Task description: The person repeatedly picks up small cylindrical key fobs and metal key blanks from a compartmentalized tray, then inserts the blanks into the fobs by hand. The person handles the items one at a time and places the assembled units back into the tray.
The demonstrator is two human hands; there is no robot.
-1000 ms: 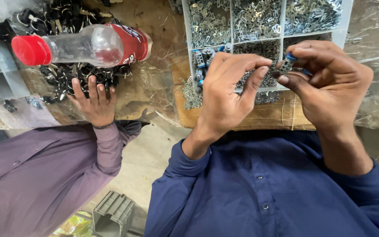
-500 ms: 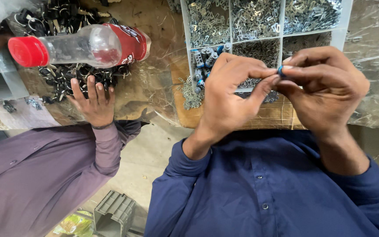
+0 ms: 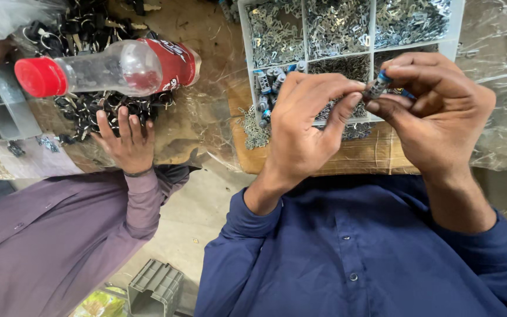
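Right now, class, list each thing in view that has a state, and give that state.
Plastic bottle: lying on its side, red cap on.
Compartment tray: open, sections filled with metal parts.
Small cylindrical part: pinched between both hands.
Left hand: gripping.
Right hand: gripping.

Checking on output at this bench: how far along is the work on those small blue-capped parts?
Done: a few blue-capped pieces lie in one tray compartment. In hand: the left hand and right hand pinch one small blue-capped piece between them. Left: several compartments hold heaps of loose metal parts.
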